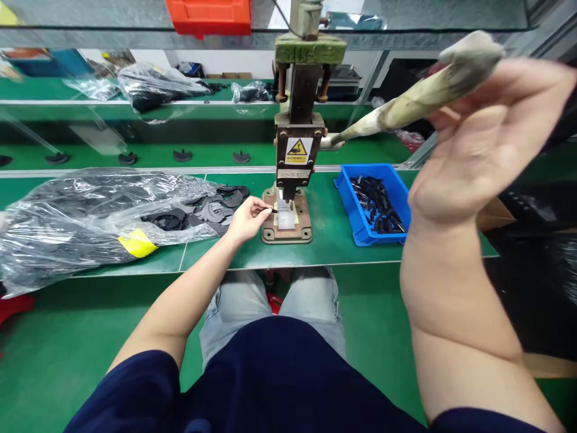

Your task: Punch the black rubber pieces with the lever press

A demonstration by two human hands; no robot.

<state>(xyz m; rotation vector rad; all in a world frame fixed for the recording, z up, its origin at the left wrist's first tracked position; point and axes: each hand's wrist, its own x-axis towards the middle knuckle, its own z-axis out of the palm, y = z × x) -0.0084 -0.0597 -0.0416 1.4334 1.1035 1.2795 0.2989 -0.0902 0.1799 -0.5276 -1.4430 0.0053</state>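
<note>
A hand-operated lever press [295, 150] stands upright on the bench in front of me, with a warning label on its ram housing. At its base, my left hand [250, 219] pinches a small black part [273, 210] beside the pale block [285, 218] under the ram. The fingers hide most of that part, so its kind does not show. Up at the right, my right hand [484, 132] is on the raised end of the tape-wrapped press lever [406, 111], palm towards me and fingers partly hidden behind it.
A blue bin [356, 225] of small black parts stands right of the press. To the left lies a clear plastic bag [90, 222] spilling curved black pieces [216, 210]. Several similar pieces [183, 156] sit in a row farther back. An orange-red bin [210, 17] is on the upper shelf.
</note>
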